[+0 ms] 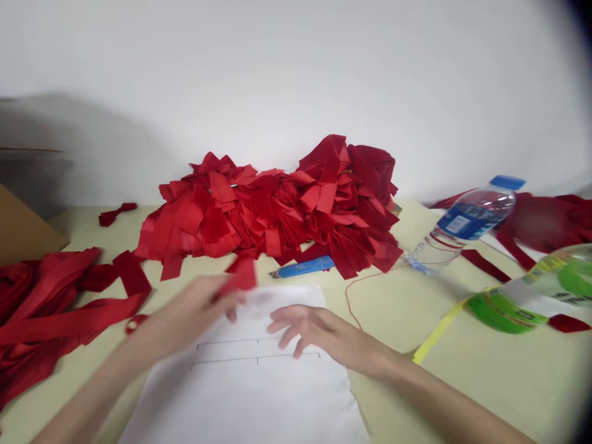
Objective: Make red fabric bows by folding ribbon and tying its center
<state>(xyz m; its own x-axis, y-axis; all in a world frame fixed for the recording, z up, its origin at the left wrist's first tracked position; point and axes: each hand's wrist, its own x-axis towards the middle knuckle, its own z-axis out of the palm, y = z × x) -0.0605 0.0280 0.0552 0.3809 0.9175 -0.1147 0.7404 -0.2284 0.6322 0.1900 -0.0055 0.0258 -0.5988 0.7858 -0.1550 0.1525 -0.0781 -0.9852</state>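
The left hand (185,314) pinches a small red cloth piece (243,274) above the white paper (240,401), and the right hand (314,333) is open with its fingers spread apart over the same paper. Behind the paper, a big pile of red cloth scraps (272,216) sits on the bench (485,394), with a blue box cutter (305,266) just in front of the pile. To the right of the paper are a plastic water bottle (467,222) lying on its side and a green tape roll (509,311), and long red cloth strips (55,308) lie to the left of it.
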